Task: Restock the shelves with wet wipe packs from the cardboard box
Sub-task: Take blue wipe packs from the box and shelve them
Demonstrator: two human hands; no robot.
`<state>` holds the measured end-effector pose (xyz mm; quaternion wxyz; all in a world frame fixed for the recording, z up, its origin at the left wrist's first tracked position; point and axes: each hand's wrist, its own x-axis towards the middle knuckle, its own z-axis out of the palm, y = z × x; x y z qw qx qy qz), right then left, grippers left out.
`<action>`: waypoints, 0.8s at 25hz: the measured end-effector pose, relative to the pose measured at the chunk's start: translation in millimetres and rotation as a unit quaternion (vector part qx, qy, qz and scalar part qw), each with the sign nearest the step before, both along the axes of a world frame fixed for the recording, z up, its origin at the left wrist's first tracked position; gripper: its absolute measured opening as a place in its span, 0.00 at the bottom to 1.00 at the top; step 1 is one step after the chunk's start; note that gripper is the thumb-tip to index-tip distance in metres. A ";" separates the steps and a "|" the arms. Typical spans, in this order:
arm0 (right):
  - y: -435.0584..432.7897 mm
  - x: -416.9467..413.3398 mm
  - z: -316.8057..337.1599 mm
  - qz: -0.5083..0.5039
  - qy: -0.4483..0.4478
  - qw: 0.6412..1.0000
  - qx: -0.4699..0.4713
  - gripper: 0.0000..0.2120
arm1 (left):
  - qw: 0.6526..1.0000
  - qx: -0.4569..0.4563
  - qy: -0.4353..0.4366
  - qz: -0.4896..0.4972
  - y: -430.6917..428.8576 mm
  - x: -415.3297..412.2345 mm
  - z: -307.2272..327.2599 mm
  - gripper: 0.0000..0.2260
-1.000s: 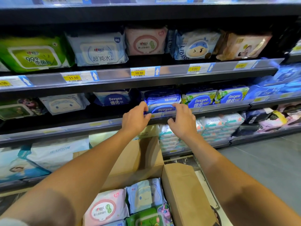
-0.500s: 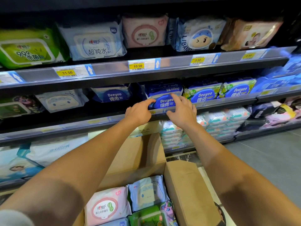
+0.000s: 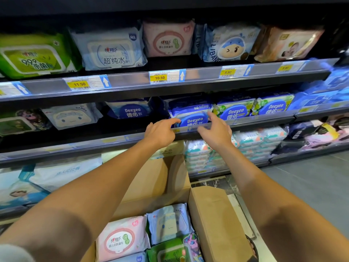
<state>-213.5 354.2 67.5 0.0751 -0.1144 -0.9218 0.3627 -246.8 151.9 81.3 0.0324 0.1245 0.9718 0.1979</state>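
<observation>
Cardboard box at bottom center, flaps open, packs lying inside: pink wet wipe pack, pale blue pack with a cartoon face, green pack at the lower edge. Both bare forearms reach up over the box toward the middle shelf. Left hand is in front of the shelf lip, fingers loosely extended, index fingertip pointing at the lower left corner of the blue Deeyeo pack; whether it touches is hard to tell. Right hand is spread, fingers fanned, fingertips at the pack's right edge, gripping nothing. The blue Deeyeo pack sits on the middle shelf behind the clear price rail, upright, front facing out, with another blue pack stacked just behind it. Green-trimmed Deeyeo packs just beside it on the right, a white-and-blue Deeyeo pack to the left. Upper shelf carries yellow price tags reading 11.50, 10.50, 8.90, with green, blue, pink, cartoon packs above.
</observation>
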 end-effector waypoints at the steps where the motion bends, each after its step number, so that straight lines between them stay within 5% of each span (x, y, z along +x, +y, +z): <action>1: 0.4 3.5 -3.7 0.017 -0.007 0.999 0.036 0.34 | 1.000 -0.008 -0.007 0.003 0.8 -0.9 -0.7 0.28; 13: -6.1 9.3 -3.6 0.061 -0.046 0.987 0.142 0.38 | 0.997 -0.069 0.002 -0.034 -2.5 11.5 -4.9 0.32; 20: -14.5 69.5 11.5 0.107 -0.041 0.973 0.202 0.40 | 0.987 -0.139 0.052 -0.059 -37.5 86.1 5.2 0.34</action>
